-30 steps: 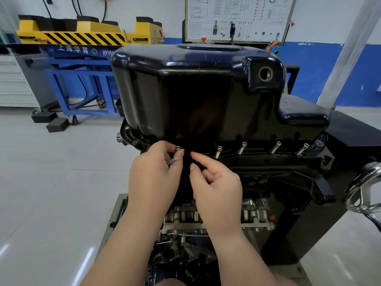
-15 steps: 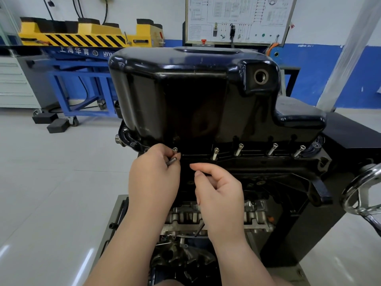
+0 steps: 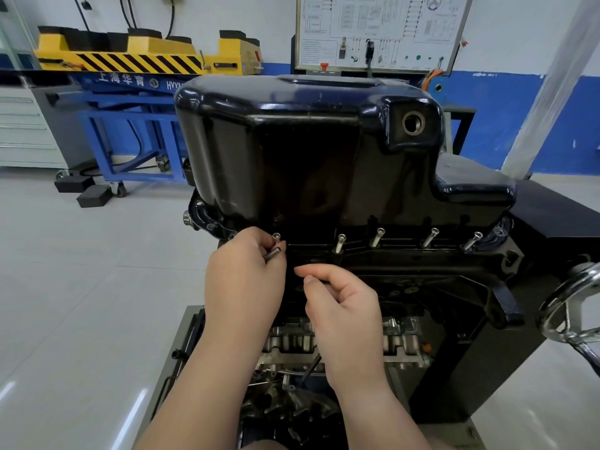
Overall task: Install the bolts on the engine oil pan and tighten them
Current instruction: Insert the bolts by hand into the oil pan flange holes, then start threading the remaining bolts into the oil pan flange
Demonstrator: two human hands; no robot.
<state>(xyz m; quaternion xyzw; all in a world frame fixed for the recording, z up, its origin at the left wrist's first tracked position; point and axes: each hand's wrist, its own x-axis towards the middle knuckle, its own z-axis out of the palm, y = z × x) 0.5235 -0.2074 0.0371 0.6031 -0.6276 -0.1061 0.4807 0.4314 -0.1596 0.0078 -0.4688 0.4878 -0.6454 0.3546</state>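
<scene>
Along the near flange of a glossy black metal oil pan (image 3: 308, 151), a row of silver bolts (image 3: 376, 237) stands part-way in. The person's left hand (image 3: 242, 280) pinches a loose silver bolt (image 3: 272, 254) there. The right hand (image 3: 341, 300) hovers just beside it with fingers curled, and whether it holds anything cannot be told.

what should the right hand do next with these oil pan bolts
Probably reach the right hand across to take the grey steel bolt pinched in the left hand. The right hand seems empty, and four silver bolts already stand loose along the edge of the glossy black oil pan, so more likely need starting.
</scene>
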